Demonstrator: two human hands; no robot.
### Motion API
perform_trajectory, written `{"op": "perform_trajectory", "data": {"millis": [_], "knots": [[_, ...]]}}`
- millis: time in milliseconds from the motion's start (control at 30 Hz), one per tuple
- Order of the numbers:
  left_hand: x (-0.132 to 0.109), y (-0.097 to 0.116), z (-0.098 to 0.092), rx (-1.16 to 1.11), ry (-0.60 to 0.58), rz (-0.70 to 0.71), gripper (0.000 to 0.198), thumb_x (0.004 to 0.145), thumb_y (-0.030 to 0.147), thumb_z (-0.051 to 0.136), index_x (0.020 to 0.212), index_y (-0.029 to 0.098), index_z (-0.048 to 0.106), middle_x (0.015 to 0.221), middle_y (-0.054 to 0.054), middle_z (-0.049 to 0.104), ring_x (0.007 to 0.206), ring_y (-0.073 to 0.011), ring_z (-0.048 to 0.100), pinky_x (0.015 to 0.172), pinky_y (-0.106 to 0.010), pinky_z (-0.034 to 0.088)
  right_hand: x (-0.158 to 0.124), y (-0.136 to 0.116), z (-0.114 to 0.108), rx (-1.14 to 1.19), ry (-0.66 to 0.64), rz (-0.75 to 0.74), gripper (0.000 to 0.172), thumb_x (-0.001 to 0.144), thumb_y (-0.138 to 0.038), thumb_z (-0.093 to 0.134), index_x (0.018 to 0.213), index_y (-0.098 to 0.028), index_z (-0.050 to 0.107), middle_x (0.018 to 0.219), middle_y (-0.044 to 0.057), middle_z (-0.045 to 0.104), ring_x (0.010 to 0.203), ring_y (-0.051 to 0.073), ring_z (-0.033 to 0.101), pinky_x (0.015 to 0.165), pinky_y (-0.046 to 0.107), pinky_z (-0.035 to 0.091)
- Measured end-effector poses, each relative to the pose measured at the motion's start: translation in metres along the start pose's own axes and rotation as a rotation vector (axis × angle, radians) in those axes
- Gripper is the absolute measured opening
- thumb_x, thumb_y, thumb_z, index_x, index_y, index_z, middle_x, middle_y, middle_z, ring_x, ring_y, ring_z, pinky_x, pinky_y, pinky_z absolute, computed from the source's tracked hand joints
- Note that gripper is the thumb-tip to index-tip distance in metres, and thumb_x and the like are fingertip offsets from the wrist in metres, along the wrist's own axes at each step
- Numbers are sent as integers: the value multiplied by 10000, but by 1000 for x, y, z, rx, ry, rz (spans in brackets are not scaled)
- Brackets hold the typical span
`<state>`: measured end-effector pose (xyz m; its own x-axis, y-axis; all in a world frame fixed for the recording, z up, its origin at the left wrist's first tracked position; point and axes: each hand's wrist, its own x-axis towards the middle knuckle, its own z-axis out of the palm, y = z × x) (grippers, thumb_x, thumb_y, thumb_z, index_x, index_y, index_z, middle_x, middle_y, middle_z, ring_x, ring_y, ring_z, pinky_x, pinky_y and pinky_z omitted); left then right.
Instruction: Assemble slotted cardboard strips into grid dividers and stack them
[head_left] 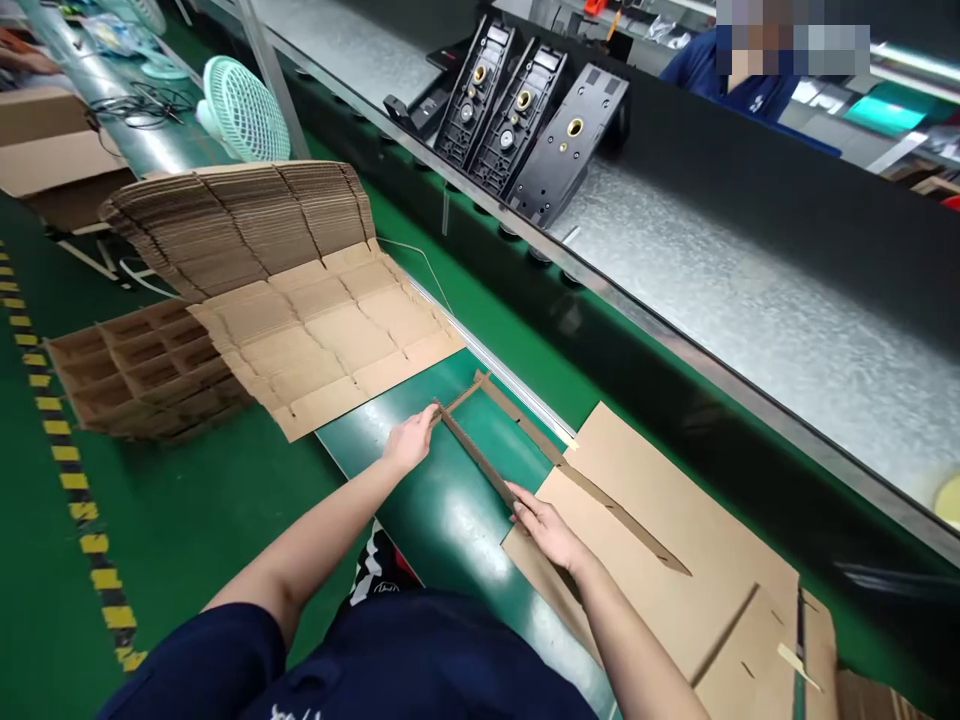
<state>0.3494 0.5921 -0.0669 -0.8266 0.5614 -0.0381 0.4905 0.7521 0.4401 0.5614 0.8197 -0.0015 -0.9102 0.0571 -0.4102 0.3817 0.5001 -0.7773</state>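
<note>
My left hand (pixel 409 440) is closed on the near corner where a short cardboard cross strip (pixel 463 393) meets a long cardboard divider strip (pixel 480 458). Farther along that long strip, my right hand (pixel 546 528) pinches it between thumb and fingers. A second slotted cardboard strip (pixel 587 486) joins the cross strip's far end and runs right, over flat cardboard sheets (pixel 645 490). Together the strips form an open-ended frame on the green table (pixel 420 500). The right part of the held strip is hidden by my right hand and forearm.
A stack of slotted cardboard strips (pixel 247 225) rests on a cardboard sheet (pixel 337 320) at left. Assembled cardboard dividers (pixel 150 365) stand below it. Behind runs a conveyor (pixel 675 270) with black plastic parts (pixel 566 140). A green fan (pixel 244 105) and a person (pixel 742 85) are farther back.
</note>
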Motion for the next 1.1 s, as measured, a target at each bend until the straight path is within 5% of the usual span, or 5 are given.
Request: {"op": "perform_trajectory", "data": {"millis": [500,667,800,900,1100], "knots": [[5,9,0,172,-101,8,708,843,85,370,1487,277,148,1117,-82,588,1084,-207,523,834,-306,481,22,19,-9,-351,-3,67,469,950,-428,296,1335,-247,494,1267,51,585,1176,194,524,1037,363,374],[-2,11,-8,201,-131,27,682,840,92,346,1483,249,179,1136,-106,591,1061,-219,550,843,-314,467,-24,39,-3,-461,404,84,424,952,-388,309,1277,-222,524,1266,67,575,1206,192,480,1034,356,364],[-6,12,-15,240,-63,24,606,903,277,315,1484,237,146,1136,-126,597,1045,-267,559,813,-366,467,-122,99,-14,-413,907,714,446,902,-312,352,1297,-143,473,1317,145,509,1255,228,430,1021,382,365],[-20,10,-20,286,-20,-26,664,902,437,310,1483,215,78,1196,-141,581,1105,-301,516,829,-412,456,-196,143,-17,-256,1025,1266,576,854,-416,403,1309,-64,430,1266,258,504,1178,328,493,873,488,451],[-83,-22,-17,363,36,-154,630,915,522,204,1435,353,-108,1248,-65,568,1110,-258,509,859,-417,443,-245,187,-11,-104,991,1430,773,681,-592,578,1193,-16,530,1147,321,555,1061,389,570,727,467,508]]}}
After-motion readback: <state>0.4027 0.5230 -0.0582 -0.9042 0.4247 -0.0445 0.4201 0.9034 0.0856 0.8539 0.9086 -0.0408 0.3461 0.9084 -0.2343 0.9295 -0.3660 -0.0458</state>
